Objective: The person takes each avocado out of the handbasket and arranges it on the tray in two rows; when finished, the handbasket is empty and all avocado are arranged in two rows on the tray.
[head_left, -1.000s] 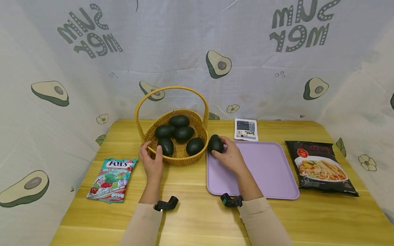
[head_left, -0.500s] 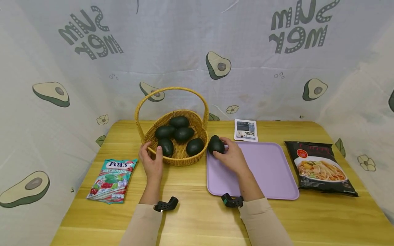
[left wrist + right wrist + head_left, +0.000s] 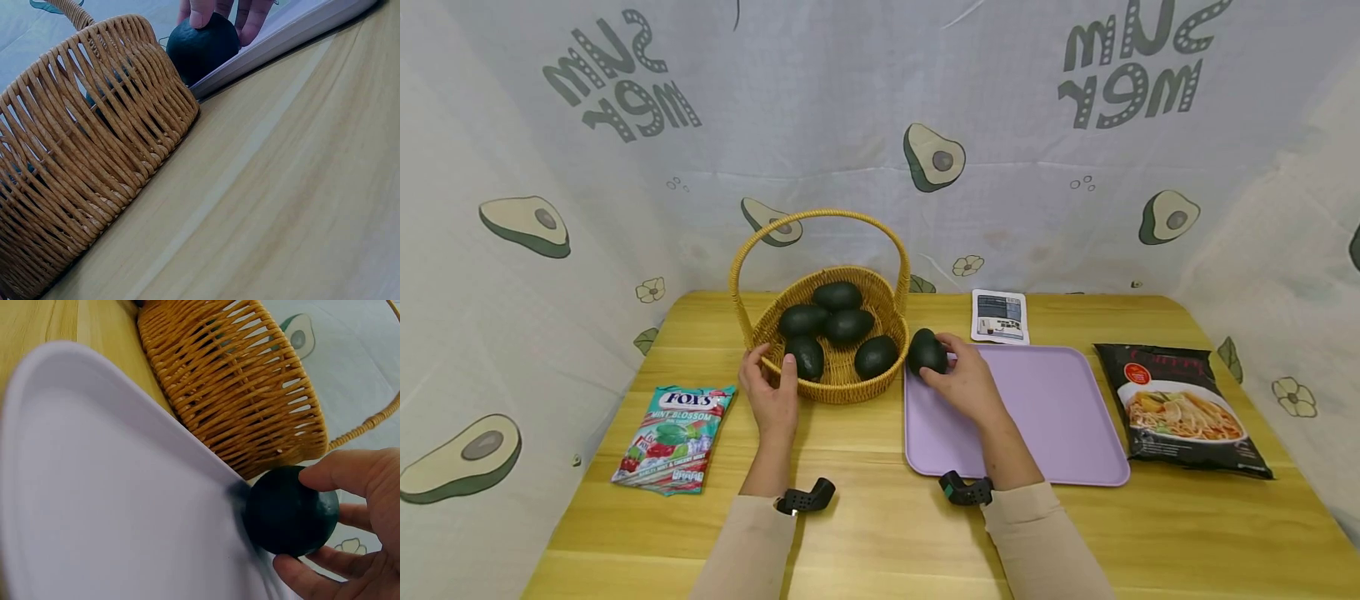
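A yellow-brown wicker basket [image 3: 848, 392] with a tall arched handle holds several dark green avocados [image 3: 837, 297]. At its front left rim, my left hand [image 3: 771, 408] grips the edge, the thumb overlapping the nearest avocado [image 3: 805, 358] in the head view. My right hand [image 3: 964, 379] pinches another avocado [image 3: 927, 352] between thumb and fingers, at the back left corner of a lilac tray [image 3: 1045, 408]. In the right wrist view this avocado [image 3: 290, 512] is close over the tray's rim, beside the basket wall [image 3: 231, 381].
A mint candy bag [image 3: 676, 440] lies left of the basket. To the tray's right is a black noodle packet [image 3: 1183, 408]. Behind the tray lies a small white packet [image 3: 999, 317]. A printed cloth [image 3: 850, 100] hangs along the table's back edge.
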A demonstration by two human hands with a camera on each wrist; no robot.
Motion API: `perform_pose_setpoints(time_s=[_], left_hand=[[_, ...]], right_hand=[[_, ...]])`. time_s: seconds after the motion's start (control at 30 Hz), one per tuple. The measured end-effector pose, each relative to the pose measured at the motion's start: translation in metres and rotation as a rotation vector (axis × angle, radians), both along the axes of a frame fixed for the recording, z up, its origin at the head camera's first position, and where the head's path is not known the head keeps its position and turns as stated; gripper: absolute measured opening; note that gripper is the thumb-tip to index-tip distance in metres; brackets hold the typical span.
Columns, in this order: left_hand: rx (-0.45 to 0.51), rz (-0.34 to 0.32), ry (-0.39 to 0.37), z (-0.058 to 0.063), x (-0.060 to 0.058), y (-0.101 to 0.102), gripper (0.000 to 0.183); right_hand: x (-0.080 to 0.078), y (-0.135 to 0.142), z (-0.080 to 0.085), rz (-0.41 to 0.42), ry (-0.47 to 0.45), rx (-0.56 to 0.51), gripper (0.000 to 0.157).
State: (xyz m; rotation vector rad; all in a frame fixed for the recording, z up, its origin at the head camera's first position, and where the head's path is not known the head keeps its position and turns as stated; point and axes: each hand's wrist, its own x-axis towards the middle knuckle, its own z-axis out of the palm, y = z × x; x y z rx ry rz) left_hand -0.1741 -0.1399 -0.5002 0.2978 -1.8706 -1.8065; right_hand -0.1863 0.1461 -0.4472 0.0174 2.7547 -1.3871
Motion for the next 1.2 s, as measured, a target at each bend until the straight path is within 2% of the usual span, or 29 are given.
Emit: perform_pose_setpoints(time_s=[0.23, 0.43, 0.57, 0.77, 0.9, 0.97, 1.07, 1.13, 1.2], left_hand=[[0.018, 0.002, -0.013, 0.001, -0.004, 0.002, 0.045], [0.020, -0.005, -0.007, 0.001, -0.003, 0.004, 0.045], [0.005, -0.005, 0.000, 0.000, -0.001, 0.003, 0.044], [-0.005, 0.008, 0.004, -0.001, 0.001, 0.001, 0.043], [0.007, 0.011, -0.002, -0.001, 0.001, 0.000, 0.044], [0.011, 0.006, -0.007, 0.007, 0.004, 0.003, 0.044], [0.007, 0.005, -0.007, 0.007, 0.004, 0.003, 0.045], [-0.008, 0.010, -0.004, 0.007, 0.004, 0.003, 0.044], [-0.018, 0.014, 0.000, -0.001, 0.001, 0.001, 0.044]], right_hand=[[0.000, -0.002, -0.001, 0.001, -0.011, -0.004, 0.068], [0.001, 0.002, 0.003, -0.005, -0.004, 0.021, 0.071], [0.004, 0.003, 0.009, -0.001, 0.014, 0.026, 0.071], [0.014, -0.005, 0.027, 0.025, 0.091, -0.019, 0.067], [0.022, -0.018, 0.039, 0.073, 0.149, -0.082, 0.062], [0.026, -0.027, 0.043, 0.114, 0.169, -0.109, 0.060], [0.029, -0.044, 0.045, 0.173, 0.185, -0.129, 0.057], [0.031, -0.055, 0.044, 0.206, 0.180, -0.136, 0.055], [0.031, -0.067, 0.042, 0.229, 0.175, -0.137, 0.054]])
